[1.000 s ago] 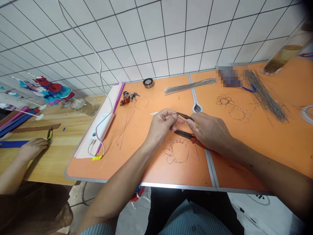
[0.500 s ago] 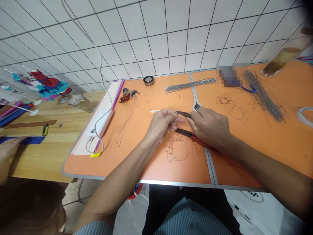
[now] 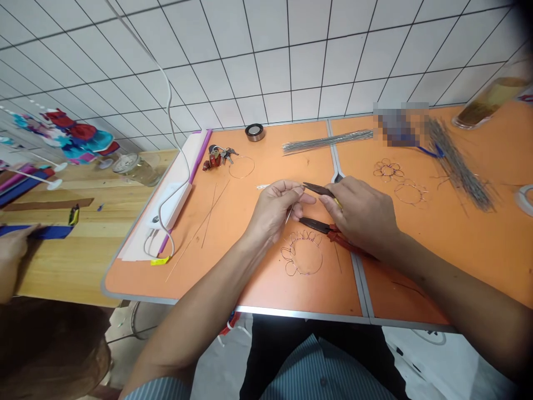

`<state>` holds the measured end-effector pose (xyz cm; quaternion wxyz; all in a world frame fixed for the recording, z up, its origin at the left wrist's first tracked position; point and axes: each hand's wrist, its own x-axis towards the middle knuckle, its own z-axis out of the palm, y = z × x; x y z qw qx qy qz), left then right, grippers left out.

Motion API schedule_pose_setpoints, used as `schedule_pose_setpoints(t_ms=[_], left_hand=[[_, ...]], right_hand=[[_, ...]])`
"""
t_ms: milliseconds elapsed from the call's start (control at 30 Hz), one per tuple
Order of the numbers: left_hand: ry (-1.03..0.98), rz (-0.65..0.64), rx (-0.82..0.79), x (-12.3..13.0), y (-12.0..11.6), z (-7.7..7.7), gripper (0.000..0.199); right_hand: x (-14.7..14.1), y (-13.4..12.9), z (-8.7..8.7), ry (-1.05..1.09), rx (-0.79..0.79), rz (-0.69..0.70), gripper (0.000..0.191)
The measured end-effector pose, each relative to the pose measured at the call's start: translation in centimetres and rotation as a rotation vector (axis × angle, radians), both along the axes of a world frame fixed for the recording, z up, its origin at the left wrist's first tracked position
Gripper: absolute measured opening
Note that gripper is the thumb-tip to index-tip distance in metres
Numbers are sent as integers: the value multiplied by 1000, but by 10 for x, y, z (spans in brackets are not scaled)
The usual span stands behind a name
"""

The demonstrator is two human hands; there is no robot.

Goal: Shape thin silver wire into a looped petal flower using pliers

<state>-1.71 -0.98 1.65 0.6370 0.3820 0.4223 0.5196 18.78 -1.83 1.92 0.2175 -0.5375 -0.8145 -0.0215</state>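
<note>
Between thumb and fingertips, my left hand (image 3: 278,206) pinches a thin wire (image 3: 288,214), whose end hangs below the palm. My right hand (image 3: 364,210) is closed around needle-nose pliers (image 3: 320,189); their jaws point left and reach close to the left fingertips. Whether the jaws touch the wire I cannot tell. Under my right hand a second pair of pliers with red handles (image 3: 342,240) lies on the table. Just below my hands rests a wire ring with loops along its edge (image 3: 307,272). Short pale pieces (image 3: 262,187) lie partly behind my left hand.
Wire bundles (image 3: 327,142) (image 3: 460,166) lie at the back and right, near a flower-shaped wire (image 3: 388,170). Keys (image 3: 225,156), a tape roll (image 3: 254,132) and a white power strip (image 3: 171,205) are to the left. Another person's hand (image 3: 14,250) holds a blue strip at the far left.
The pliers' jaws have shifted slightly away from the left fingertips, and more of their handle shows. My left hand keeps its pinch. The whole view has shifted a little.
</note>
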Motion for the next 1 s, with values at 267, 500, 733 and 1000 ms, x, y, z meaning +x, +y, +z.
schedule_pose_setpoints(t_ms=[267, 500, 733, 1000], left_hand=[[26, -21, 8, -2, 1, 1, 26], [66, -36, 45, -1, -1, 1, 27], [121, -26, 84, -1, -2, 2, 23], [176, -35, 116, -1, -3, 2, 27]], right_hand=[[8, 4, 4, 675, -815, 154, 47], [6, 4, 8, 886, -1009, 137, 46], [11, 8, 8, 918, -1140, 146, 49], [13, 9, 5, 990, -1221, 180, 50]])
